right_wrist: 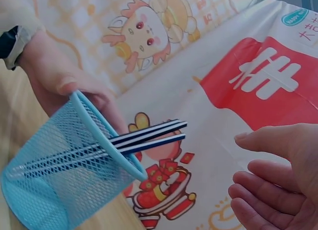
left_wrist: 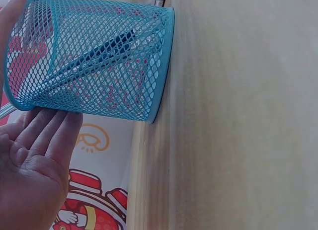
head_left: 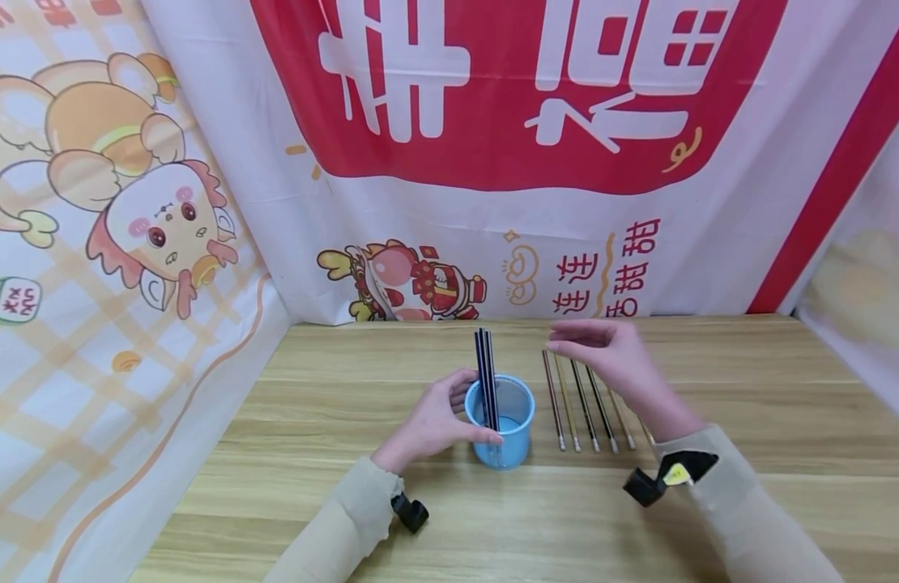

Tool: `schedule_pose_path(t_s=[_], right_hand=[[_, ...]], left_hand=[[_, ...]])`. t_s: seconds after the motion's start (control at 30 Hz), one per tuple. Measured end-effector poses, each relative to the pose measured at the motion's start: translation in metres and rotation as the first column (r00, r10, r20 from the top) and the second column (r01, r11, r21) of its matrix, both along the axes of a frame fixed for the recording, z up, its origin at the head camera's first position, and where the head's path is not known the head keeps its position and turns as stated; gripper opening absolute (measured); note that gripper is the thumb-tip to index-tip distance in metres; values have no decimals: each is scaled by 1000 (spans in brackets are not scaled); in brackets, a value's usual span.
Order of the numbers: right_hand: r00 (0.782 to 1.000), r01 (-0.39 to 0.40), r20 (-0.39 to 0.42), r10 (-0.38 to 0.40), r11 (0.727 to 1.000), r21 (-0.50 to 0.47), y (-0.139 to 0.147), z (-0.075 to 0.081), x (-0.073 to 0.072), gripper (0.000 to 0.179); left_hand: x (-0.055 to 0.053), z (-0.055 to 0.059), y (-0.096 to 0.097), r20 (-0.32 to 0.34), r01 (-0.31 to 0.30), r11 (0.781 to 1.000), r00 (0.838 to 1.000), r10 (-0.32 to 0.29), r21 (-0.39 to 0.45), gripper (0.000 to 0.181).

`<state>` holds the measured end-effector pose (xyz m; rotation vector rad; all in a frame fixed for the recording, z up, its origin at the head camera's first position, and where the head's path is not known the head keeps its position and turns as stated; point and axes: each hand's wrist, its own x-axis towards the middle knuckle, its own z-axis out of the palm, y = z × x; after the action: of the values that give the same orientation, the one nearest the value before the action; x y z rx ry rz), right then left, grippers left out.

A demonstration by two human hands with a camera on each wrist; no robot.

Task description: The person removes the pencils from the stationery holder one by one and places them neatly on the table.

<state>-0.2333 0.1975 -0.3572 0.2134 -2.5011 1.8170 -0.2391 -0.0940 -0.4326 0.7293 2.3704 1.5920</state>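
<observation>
A light blue mesh pen cup stands upright on the table with striped dark pencils leaning inside it, their tops above the rim. My left hand holds the cup from its left side, thumb along the near rim and fingers round the far side. To the cup's right, several pencils lie in a row, white eraser ends toward me. Over their far ends hovers my right hand; the right wrist view shows this hand with nothing between thumb and fingers.
A wood-grain table carries everything. Behind it hangs a white and red printed cloth, and a cartoon-patterned cloth covers the left side. My right forearm passes over the right end of the pencil row.
</observation>
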Motion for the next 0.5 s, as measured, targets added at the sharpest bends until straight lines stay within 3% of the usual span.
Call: schedule_pose_path(t_s=[0.33,0.5], right_hand=[[998,-38,49,37,999,28,-24,-7,-2,52],[998,-59,33,58,998,25,-33,-12,-5,45]], left_hand=[[0,-1,0,-6,7,1000,1000,-7,4,80],[-1,-1,0,-7,8,1000,1000,-8,5,81]])
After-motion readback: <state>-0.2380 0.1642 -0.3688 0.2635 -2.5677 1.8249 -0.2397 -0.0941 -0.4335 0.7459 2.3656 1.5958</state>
